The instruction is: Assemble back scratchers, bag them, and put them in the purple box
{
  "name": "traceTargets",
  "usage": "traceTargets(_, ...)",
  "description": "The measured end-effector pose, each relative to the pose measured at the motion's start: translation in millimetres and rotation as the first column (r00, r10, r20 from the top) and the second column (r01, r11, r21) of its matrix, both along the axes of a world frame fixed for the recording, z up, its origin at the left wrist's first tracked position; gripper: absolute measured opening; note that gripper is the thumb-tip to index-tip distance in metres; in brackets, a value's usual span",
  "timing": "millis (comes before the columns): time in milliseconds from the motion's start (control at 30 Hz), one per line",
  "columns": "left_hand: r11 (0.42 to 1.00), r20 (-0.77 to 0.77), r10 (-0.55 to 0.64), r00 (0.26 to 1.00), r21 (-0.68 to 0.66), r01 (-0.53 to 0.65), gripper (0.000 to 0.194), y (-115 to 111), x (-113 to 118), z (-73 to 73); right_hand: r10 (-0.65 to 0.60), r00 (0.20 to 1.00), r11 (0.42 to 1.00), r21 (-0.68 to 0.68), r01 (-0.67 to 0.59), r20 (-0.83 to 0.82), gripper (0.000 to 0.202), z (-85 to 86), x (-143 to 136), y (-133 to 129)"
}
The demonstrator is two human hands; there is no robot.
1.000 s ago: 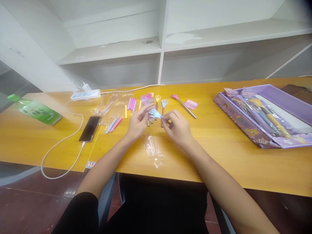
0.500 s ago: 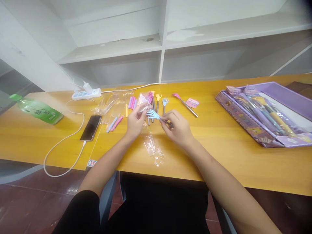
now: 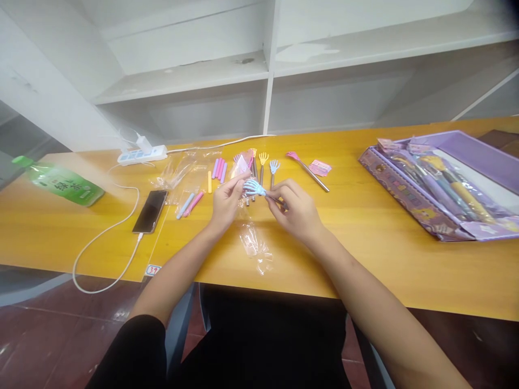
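My right hand (image 3: 295, 209) pinches the metal rod of a back scratcher (image 3: 254, 188) with a light blue hand-shaped head. The head points left, right up against the fingertips of my left hand (image 3: 227, 202). Those fingers are closed on a clear plastic wrapper (image 3: 242, 163) with a pinkish card in it, partly hidden by the fingers. Behind my hands lie more back scratchers, including a yellow one (image 3: 263, 159), a blue one (image 3: 274, 167) and a pink one (image 3: 308, 172). A crumpled clear wrapper (image 3: 253, 243) lies in front on the table.
Coloured grip sleeves (image 3: 219, 169) and loose wrappers (image 3: 178, 172) lie left of my hands. Further left are a charging phone (image 3: 150, 212), a power strip (image 3: 141, 155) and a green bottle (image 3: 60, 182). Pink cards (image 3: 320, 168) and a purple box (image 3: 409, 197) of packaged scratchers sit to the right.
The wrapper and card at my left fingers have shifted slightly, and the left fingers have moved a little. My right hand keeps its pinch on the back scratcher. The view has tilted slightly.
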State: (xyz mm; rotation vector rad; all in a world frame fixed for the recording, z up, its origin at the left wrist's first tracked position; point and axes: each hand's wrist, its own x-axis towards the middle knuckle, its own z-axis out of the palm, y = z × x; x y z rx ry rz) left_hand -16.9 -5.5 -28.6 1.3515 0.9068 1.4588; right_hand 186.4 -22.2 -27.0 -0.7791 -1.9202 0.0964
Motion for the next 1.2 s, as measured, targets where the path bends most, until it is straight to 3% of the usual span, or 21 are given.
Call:
traceTargets(500,0.999,0.061,0.001,0.998,-0.039,0.002,0.046,-3,8,-5.2,-0.112,0.993,0.993,-0.029,0.112,0.029,0.013,-6.4,-7,-1)
traceTargets(800,0.998,-0.144,0.055,0.988,0.017,-0.053,0.051,-3,7,-14.1,-0.179,0.984,0.983,-0.040,0.180,0.005,0.017,-13.1,-11,-3)
traceTargets(1200,0.993,-0.151,-0.079,0.985,0.072,0.091,0.067,-6,11,-9.4,-0.127,0.990,0.987,-0.109,0.120,-0.059,0.016,-12.6,-9,-1)
